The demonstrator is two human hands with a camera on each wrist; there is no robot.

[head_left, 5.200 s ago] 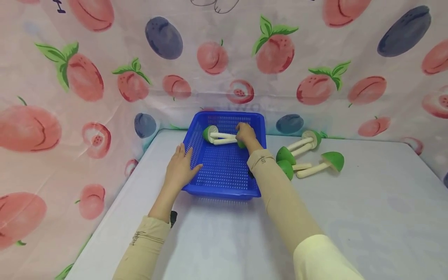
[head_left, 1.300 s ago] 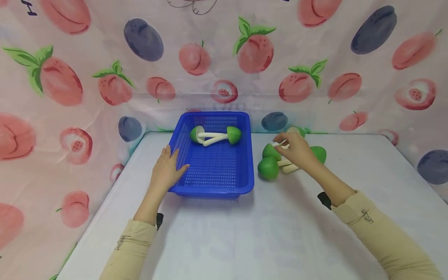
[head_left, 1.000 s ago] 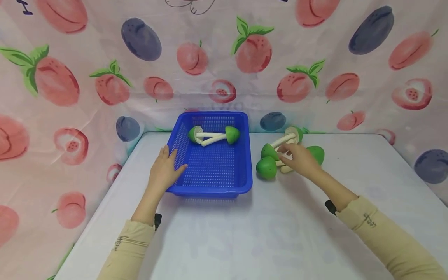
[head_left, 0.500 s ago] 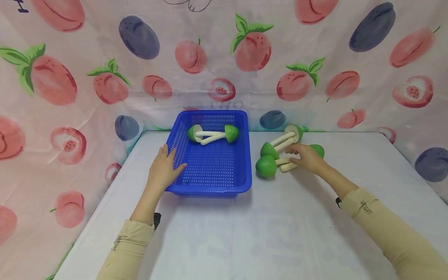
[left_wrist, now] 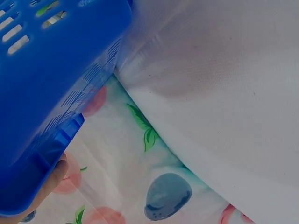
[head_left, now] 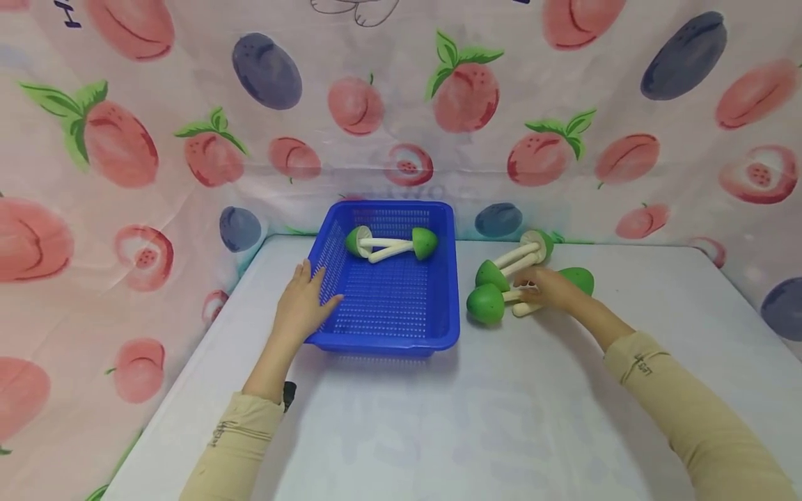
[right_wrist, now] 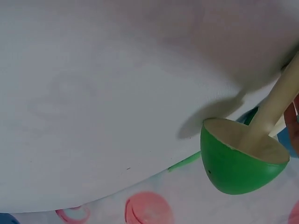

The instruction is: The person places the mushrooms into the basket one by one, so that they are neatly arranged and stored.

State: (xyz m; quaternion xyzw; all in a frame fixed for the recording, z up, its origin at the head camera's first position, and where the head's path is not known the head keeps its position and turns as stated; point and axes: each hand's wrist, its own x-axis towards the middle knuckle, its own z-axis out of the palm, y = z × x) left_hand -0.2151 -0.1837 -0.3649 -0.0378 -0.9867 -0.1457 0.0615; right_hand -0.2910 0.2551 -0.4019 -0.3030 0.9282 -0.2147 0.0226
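My left hand rests along the left rim of a blue perforated plastic basket, fingers straight and thumb spread over the inside. In the left wrist view a finger shows beside the rim. Two toy mushrooms with green caps and white stems lie in the basket's far part. My right hand is low over a cluster of similar mushrooms, fingers bent right at the stem of the right-hand toy mushroom. The right wrist view shows its cap; I cannot tell whether the fingers pinch the stem.
Beside the right hand lie a front mushroom with its cap toward the basket, and two paired mushrooms behind it. All stand on a white-covered table. A fruit-printed cloth hangs along the back and left edges.
Earlier the right hand was inside the basket at a mushroom; it has since moved right and down to the cluster outside. The left hand has stayed on the rim. The view has shifted slightly.
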